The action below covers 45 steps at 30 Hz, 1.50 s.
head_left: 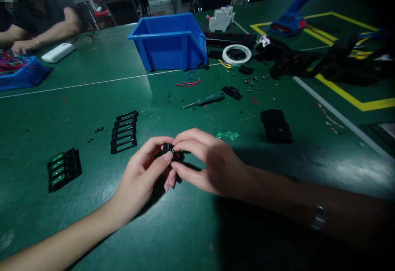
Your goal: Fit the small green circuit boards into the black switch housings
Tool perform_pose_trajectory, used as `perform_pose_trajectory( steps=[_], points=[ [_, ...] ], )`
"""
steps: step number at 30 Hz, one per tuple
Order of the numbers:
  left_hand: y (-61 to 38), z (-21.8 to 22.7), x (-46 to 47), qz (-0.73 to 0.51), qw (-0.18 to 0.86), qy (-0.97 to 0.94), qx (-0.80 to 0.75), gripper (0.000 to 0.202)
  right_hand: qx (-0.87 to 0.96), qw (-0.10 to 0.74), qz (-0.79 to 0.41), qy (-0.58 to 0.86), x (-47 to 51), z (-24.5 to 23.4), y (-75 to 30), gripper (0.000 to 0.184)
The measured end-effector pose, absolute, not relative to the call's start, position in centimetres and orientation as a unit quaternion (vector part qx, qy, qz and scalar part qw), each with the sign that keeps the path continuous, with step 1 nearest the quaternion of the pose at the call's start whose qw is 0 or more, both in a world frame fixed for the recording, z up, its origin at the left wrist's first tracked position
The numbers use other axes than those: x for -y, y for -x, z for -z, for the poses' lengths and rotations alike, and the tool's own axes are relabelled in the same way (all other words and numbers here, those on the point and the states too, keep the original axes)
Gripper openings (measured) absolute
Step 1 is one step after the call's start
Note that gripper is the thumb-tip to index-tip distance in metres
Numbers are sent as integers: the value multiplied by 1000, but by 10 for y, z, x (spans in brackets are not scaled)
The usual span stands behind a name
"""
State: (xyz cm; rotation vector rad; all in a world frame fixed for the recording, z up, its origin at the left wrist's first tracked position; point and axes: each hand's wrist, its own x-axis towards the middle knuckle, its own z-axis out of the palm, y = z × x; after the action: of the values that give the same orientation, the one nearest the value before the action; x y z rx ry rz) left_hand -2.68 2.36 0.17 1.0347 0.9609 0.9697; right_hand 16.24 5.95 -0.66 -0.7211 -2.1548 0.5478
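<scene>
My left hand (142, 176) grips a small black plastic part (167, 148) between thumb and fingers, with the thumb on top. From the right, my right hand (210, 162) brings its bent fingertips and thumb up against that part; what they pinch is too small to make out. A speck of green shows at the part's edge. Beyond the right hand lie several small clear green pieces (227, 135). To the left are a black slotted frame (124, 132) and a black block with green inserts (64, 169). Another black block (276, 126) lies to the right.
A blue bin (168, 44) stands at the back, near a white tape roll (236, 54) and white breakers (221, 18). A screwdriver (204, 99), a black clip (232, 92) and loose screws (251, 82) lie ahead. A co-worker's arm (52, 32) is beside a wire-filled blue bin (24, 75).
</scene>
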Motion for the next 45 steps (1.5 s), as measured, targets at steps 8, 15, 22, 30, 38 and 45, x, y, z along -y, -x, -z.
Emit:
perform_pose_trajectory(
  steps=[8, 15, 22, 30, 38, 45],
  points=[
    [29, -1, -23, -420, 664, -453, -422, 28, 855, 374, -223, 281, -59, 6, -163, 14],
    [28, -3, -24, -420, 683, -437, -408, 27, 852, 387, -221, 275, -58, 7, -163, 13],
    [28, -2, -24, -415, 685, -438, -409, 28, 849, 391, -224, 275, -58, 7, -163, 11],
    [27, -1, -23, -414, 683, -447, -403, 29, 849, 397, -220, 271, -58, 6, -162, 9],
    [27, -2, -24, -409, 680, -447, -412, 32, 848, 386, -228, 283, -58, 5, -162, 9],
    [28, -3, -23, -405, 678, -450, -417, 34, 849, 386, -227, 281, -57, 5, -162, 7]
  ],
)
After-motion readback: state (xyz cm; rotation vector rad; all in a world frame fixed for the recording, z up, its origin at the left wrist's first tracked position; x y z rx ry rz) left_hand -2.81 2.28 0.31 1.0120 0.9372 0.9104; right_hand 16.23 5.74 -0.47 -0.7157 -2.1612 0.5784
